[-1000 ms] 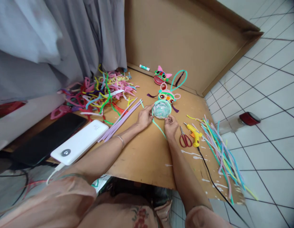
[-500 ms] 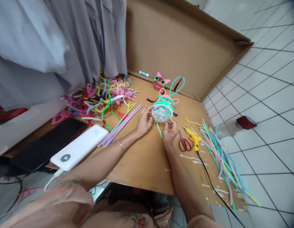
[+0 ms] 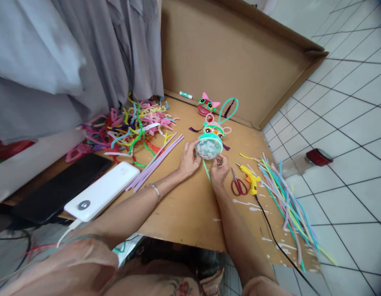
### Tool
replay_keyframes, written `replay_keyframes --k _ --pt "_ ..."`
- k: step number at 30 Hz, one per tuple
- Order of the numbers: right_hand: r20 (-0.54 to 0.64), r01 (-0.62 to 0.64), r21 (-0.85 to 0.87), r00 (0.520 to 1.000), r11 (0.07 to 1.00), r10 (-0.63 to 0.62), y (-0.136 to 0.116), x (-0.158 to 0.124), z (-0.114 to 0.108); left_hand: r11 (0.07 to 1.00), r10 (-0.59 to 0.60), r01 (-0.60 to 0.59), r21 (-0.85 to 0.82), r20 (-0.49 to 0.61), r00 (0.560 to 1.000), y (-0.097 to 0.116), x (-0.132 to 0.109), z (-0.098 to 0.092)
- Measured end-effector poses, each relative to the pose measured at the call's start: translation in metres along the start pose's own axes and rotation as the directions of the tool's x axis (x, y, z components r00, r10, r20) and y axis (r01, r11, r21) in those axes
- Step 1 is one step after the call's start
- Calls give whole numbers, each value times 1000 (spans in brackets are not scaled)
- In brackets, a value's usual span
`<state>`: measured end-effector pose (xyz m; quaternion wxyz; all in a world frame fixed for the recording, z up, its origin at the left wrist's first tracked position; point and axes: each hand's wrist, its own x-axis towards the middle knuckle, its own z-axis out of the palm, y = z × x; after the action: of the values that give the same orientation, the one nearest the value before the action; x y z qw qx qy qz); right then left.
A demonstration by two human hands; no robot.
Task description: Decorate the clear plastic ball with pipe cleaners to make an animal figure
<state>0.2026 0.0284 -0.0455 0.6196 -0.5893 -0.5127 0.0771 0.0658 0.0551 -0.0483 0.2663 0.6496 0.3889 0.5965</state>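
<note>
My left hand (image 3: 190,158) curls around the left side of a clear plastic ball (image 3: 208,149), whose upper part is wrapped in mint-green pipe cleaner (image 3: 211,136). At the ball's lower right edge, the fingers of my right hand (image 3: 220,169) are pinched together; what lies between them is hidden. A loose mint-green strand (image 3: 205,167) runs from beneath the ball towards my right wrist. Just behind the ball sits a mint-and-pink animal head (image 3: 215,128) with ring ears, partly covered by it. A pink-eared animal head (image 3: 205,106) with a red mouth stands farther back.
Red-handled scissors (image 3: 238,186) and a yellow glue gun (image 3: 251,177) lie right of my hands, beside a bundle of pastel pipe cleaners (image 3: 285,205). Lilac pipe cleaners (image 3: 158,162), a tangled colourful pile (image 3: 141,127), a white power bank (image 3: 102,191) and a black phone (image 3: 62,187) lie left.
The ball has tipped and dropped slightly between my hands, so more of the face of the animal head behind it shows. Both hands have stayed in nearly the same place.
</note>
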Motion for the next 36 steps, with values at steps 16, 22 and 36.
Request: replay_keyframes --k 16,22,36 --pt "87 -43 -49 995 998 47 3 6 -3 987 -157 158 -10 66 985 17 8 -4" --pt "116 -21 -73 993 997 29 5 6 -3 960 -278 278 -19 12 961 14 11 -6" --pt "54 -169 19 984 985 168 2 13 2 979 -186 187 -76 17 982 8 15 -7"
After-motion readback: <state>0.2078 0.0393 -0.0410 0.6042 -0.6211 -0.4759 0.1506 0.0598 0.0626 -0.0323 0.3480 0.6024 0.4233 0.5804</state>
